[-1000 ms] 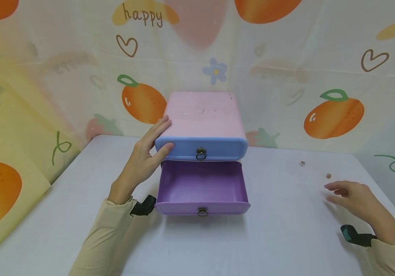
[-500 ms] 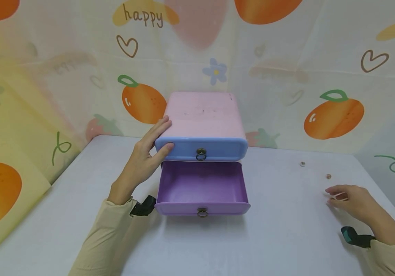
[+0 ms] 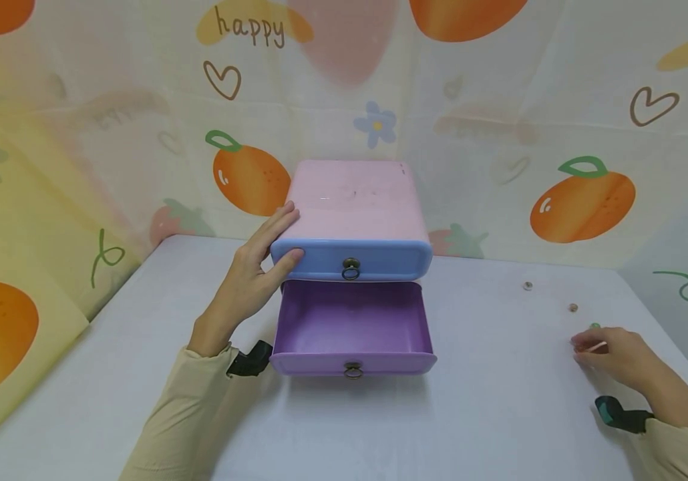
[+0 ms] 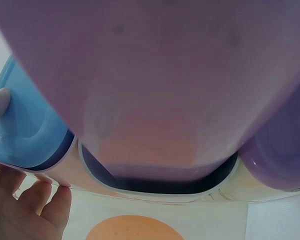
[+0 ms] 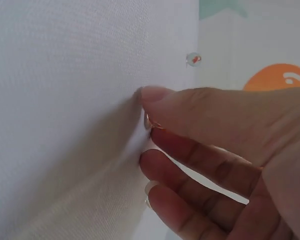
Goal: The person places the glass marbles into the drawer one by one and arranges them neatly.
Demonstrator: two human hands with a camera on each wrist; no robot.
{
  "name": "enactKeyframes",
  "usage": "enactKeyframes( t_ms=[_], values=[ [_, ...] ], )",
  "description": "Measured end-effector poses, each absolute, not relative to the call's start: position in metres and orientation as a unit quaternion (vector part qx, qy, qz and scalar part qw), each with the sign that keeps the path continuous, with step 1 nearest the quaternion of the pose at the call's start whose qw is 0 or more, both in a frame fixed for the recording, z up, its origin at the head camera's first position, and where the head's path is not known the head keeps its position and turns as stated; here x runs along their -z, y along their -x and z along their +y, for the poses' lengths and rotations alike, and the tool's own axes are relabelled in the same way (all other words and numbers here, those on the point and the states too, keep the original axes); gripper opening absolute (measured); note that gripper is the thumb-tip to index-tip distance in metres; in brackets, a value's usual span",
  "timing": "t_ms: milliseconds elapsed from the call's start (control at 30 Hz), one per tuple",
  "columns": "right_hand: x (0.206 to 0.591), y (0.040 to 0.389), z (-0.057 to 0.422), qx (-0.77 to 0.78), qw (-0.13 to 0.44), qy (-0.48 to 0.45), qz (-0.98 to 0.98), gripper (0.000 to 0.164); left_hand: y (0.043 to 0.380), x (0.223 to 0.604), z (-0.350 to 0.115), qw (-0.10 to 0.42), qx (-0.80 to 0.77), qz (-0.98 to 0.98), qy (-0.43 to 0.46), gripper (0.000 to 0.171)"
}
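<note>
My left hand (image 3: pixel 248 280) steadies the small chest of drawers (image 3: pixel 356 200), its fingers along the pink left side and top edge, its thumb on the blue upper drawer (image 3: pixel 314 260). That drawer is closed; the purple lower drawer (image 3: pixel 353 364) is pulled out, with nothing visible inside. In the left wrist view the thumb touches the blue front (image 4: pixel 30 120). Far to the right, my right hand (image 3: pixel 617 354) is down at the table, thumb and forefinger pinching a small clear glass marble (image 5: pixel 149 121), mostly hidden by the fingertips.
Two small marbles, one farther back (image 3: pixel 528 286) and one nearer (image 3: pixel 573 307), lie on the white table (image 3: pixel 488 401). A greenish one (image 3: pixel 595 326) shows just behind the right hand. A fruit-print cloth (image 3: pixel 476 167) hangs behind the table.
My right hand has shifted slightly nearer and to the right, its thumb and forefinger drawing together on a marble. A greenish marble has come into sight behind it. The left hand stays put.
</note>
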State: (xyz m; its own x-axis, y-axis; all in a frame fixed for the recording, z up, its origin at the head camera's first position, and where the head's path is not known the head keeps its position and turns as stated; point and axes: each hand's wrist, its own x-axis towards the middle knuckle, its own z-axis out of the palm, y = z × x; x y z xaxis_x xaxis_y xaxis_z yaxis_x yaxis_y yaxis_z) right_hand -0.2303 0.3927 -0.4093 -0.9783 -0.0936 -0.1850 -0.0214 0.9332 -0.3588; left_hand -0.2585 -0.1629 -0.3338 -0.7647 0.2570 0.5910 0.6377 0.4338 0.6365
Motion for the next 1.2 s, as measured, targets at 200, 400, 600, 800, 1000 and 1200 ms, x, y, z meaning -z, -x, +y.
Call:
enactKeyframes(
  t_ms=[200, 400, 600, 800, 1000, 1200],
  values=[
    [0.411, 0.231, 0.393, 0.179, 0.103, 0.039, 0.978, 0.027, 0.258, 0.333, -0.163, 0.206, 0.456, -0.821, 0.273, 0.058],
    [0.41, 0.231, 0.389, 0.18, 0.104, 0.033, 0.978, 0.029, 0.257, 0.333, -0.162, 0.207, 0.459, -0.82, 0.273, 0.058],
    [0.406, 0.231, 0.384, 0.186, 0.098, 0.023, 0.977, 0.031, 0.257, 0.333, -0.162, 0.204, 0.462, -0.819, 0.272, 0.057],
    [0.404, 0.229, 0.38, 0.198, 0.091, 0.019, 0.976, 0.032, 0.257, 0.333, -0.163, 0.205, 0.465, -0.818, 0.272, 0.057],
    [0.404, 0.229, 0.376, 0.203, 0.064, 0.031, 0.977, 0.032, 0.256, 0.333, -0.162, 0.205, 0.464, -0.818, 0.271, 0.057],
    [0.404, 0.227, 0.371, 0.206, 0.047, 0.042, 0.977, 0.03, 0.257, 0.333, -0.162, 0.206, 0.462, -0.819, 0.271, 0.057]
  ],
)
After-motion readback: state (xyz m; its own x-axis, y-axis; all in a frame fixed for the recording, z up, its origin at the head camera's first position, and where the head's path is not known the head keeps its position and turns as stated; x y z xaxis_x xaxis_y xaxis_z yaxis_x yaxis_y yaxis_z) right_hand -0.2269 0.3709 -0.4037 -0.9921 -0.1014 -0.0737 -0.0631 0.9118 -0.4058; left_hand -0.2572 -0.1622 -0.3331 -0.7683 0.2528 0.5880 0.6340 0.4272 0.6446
